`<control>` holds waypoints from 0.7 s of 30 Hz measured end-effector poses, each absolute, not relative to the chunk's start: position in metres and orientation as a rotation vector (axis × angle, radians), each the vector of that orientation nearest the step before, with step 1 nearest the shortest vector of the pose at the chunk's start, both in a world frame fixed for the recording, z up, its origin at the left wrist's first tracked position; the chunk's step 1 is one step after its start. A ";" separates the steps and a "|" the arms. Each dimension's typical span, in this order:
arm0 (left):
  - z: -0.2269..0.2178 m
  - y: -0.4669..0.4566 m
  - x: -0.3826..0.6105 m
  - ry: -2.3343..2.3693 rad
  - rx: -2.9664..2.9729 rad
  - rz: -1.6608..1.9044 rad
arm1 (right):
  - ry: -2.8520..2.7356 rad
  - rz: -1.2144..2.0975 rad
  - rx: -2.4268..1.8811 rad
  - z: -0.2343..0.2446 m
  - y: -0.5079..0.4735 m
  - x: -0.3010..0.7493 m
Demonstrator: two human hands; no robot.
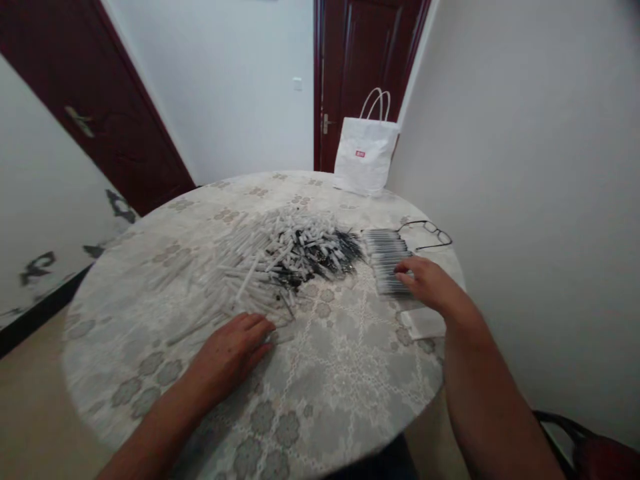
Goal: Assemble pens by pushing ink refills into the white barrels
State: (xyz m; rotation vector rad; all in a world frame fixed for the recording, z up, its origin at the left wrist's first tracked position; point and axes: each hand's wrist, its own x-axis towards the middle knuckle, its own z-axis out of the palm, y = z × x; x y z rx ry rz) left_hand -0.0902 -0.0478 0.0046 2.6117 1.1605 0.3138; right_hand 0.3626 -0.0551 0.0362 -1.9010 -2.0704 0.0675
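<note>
My left hand [239, 343] lies at the front edge of a loose pile of pen parts, its fingers curled around the end of a clear plastic tube [284, 338]. The pile holds whitish tubes [250, 270], short white pieces [305, 223] and dark slim refills [345, 248]. On the right, my right hand [425, 281] is over a neat row of slim pens [384, 250] laid side by side. Its thumb and forefinger are closed together at the near part of the row, on what looks like a pen, largely hidden by the fingers.
A round table with a patterned lace cloth [345, 380] carries everything. Eyeglasses [435, 233] lie beyond the row, and a flat white packet [423, 323] lies nearer me. At the back stands a white paper bag [367, 157]. A wall [540, 167] rises close on the right.
</note>
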 end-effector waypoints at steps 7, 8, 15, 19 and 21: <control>0.010 -0.051 -0.081 1.241 2.706 0.153 | -2.394 0.419 -1.521 0.074 -0.042 0.275; 0.009 -0.050 -0.081 1.240 2.717 0.146 | -2.433 0.475 -1.500 0.076 -0.039 0.262; 0.001 -0.052 -0.074 1.276 2.773 0.193 | -2.481 0.561 -1.328 0.039 -0.027 0.197; -0.006 -0.054 -0.065 1.320 2.819 0.269 | -2.490 0.476 -1.344 0.012 -0.030 0.177; -0.011 -0.054 -0.062 1.344 2.851 0.306 | -2.499 0.431 -1.374 0.005 -0.033 0.170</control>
